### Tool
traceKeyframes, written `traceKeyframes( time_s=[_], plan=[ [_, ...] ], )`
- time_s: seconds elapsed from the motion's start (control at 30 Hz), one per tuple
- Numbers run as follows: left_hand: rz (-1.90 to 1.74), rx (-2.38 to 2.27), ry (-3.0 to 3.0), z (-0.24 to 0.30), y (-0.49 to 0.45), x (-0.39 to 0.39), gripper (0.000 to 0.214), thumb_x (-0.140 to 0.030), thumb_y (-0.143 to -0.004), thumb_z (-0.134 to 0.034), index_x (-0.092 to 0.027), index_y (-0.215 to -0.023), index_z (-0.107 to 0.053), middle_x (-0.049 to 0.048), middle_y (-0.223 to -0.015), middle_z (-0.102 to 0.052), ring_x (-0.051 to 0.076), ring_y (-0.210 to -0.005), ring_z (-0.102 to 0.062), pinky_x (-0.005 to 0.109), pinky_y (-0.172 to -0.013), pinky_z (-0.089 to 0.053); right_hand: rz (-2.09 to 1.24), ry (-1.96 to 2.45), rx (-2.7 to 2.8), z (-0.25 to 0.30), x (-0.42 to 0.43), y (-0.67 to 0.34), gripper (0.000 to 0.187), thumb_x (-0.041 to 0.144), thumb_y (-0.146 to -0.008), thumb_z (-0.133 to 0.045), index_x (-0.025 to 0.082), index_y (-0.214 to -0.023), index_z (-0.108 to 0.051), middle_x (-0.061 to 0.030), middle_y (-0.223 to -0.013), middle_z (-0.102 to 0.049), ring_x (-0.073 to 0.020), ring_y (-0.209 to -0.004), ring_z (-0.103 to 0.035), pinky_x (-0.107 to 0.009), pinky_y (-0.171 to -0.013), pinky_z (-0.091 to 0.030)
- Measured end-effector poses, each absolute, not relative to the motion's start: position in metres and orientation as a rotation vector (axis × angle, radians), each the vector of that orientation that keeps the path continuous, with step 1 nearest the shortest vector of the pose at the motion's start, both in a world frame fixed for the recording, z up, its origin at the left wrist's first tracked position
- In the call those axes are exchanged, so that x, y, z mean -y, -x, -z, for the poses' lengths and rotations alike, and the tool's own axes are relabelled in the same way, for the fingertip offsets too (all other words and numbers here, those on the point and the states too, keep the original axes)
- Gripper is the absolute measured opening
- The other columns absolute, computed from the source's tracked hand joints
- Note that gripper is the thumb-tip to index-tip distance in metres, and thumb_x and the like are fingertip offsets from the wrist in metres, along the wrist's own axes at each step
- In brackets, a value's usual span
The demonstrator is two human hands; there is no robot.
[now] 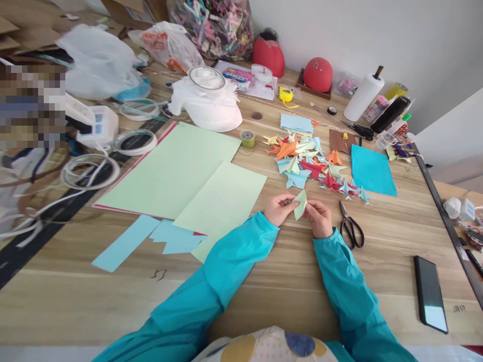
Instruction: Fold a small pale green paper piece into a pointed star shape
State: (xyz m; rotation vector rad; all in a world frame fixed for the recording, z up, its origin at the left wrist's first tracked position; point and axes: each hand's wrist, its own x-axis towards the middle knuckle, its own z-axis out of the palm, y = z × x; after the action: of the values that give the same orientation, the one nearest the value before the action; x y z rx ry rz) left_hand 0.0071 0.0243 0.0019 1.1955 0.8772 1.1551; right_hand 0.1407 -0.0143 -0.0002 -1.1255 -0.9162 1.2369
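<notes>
Between my two hands is a small folded piece of pale green paper (301, 205), held up over the wooden table. My left hand (278, 208) pinches its left edge with thumb and fingers. On the other side, my right hand (319, 217) has its fingertips closed on the right edge. Just beyond lies a pile of folded paper figures (298, 163) in orange, red, yellow, green and blue. Black-handled scissors (350, 226) rest to the right of my right hand, blades pointing away. Large pale green sheets (222, 196) lie left of my left hand.
Blue paper strips (126, 244) lie at the left front. A teal cloth-like square (373, 170) is right of the pile, and a phone (430, 294) lies at the right. Behind are a yellow tape measure (286, 94), a white bundle (211, 108) and coiled cables (90, 171).
</notes>
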Motion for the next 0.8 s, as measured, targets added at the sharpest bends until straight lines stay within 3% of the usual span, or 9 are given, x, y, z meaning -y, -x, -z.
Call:
traceKeyframes(
  time_s=[0.8],
  plan=[
    [-1.007,-0.875,-1.201,0.0008,-0.0068,-0.0236,0.020,-0.027,-0.063,-0.065,-0.012,-0.076,-0.065,0.0023,-0.067,-0.060,0.012,-0.062,-0.053,0.024,-0.058,-0.043,-1.178,1.197,0.934,0.0040,0.0142,-0.1404,0.016,0.032,-0.061,-0.068,0.018,-0.066,-0.061,0.0025,-0.051,-0.060,-0.0120,-0.044,-0.052,-0.027,-0.046,-0.045]
  ],
)
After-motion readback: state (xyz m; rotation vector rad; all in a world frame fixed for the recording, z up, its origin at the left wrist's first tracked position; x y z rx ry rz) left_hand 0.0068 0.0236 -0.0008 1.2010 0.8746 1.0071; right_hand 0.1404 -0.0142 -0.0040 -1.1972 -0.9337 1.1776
